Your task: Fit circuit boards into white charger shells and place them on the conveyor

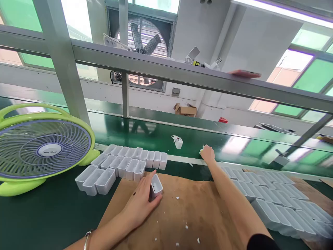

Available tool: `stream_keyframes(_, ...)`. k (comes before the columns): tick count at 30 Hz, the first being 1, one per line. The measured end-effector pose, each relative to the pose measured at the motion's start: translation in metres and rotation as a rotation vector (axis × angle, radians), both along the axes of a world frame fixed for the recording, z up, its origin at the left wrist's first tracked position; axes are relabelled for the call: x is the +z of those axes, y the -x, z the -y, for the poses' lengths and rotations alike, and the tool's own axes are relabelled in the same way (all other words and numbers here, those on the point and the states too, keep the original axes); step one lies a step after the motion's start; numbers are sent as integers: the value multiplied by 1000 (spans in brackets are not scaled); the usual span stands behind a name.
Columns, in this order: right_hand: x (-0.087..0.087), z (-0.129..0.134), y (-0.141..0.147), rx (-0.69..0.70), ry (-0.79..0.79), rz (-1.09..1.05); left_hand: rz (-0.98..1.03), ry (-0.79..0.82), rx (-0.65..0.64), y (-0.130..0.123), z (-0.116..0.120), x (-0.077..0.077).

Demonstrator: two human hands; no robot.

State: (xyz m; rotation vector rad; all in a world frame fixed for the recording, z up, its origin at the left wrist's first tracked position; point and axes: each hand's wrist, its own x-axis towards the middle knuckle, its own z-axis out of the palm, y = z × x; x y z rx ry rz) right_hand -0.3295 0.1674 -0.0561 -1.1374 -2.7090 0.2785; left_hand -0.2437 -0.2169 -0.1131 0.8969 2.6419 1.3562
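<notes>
My left hand (142, 194) is wrapped round a small white plastic case (156, 185), whose open top faces up over the brown cardboard. Small dark parts show inside it. My right hand (208, 153) reaches out to the near edge of the green conveyor belt (153, 133), its fingers closed at a small whitish thing mostly hidden by them. To its left on the belt lies another white case (178, 142) with a plug-like white piece beside it. Rows of open white cases (105, 180) stand just left of my left hand.
Many more white cases (270, 215) lie in rows at the right. A green desk fan (49, 149) stands at the left. White scraps dot the cardboard sheet (166, 222). A metal rail (166, 71) crosses above the belt, with a pink phone-like object (246, 73) on it.
</notes>
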Motion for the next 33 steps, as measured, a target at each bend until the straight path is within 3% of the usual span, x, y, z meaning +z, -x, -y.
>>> stream_keyframes(4,3,8,-1,-28,-59,-12,-36,-19,-8,0,0,0)
stream_keyframes(7,4,12,-5,-36,-12,4,-29,1,-7,1,0,-1)
stream_keyframes(15,17,21,7,380,233,144,-18,14,-24,1,0,1)
stream_keyframes(20,14,17,18,447,44,21,5,11,-24,1,1,3)
stream_keyframes(24,7,1,15,431,-153,79,3,-4,-21,0,1,5)
stream_keyframes(28,-4,-7,9,612,-319,217,13,2,-23,0,1,6)
stream_keyframes(33,-13,2,16,804,-437,284,26,14,-42,1,1,7)
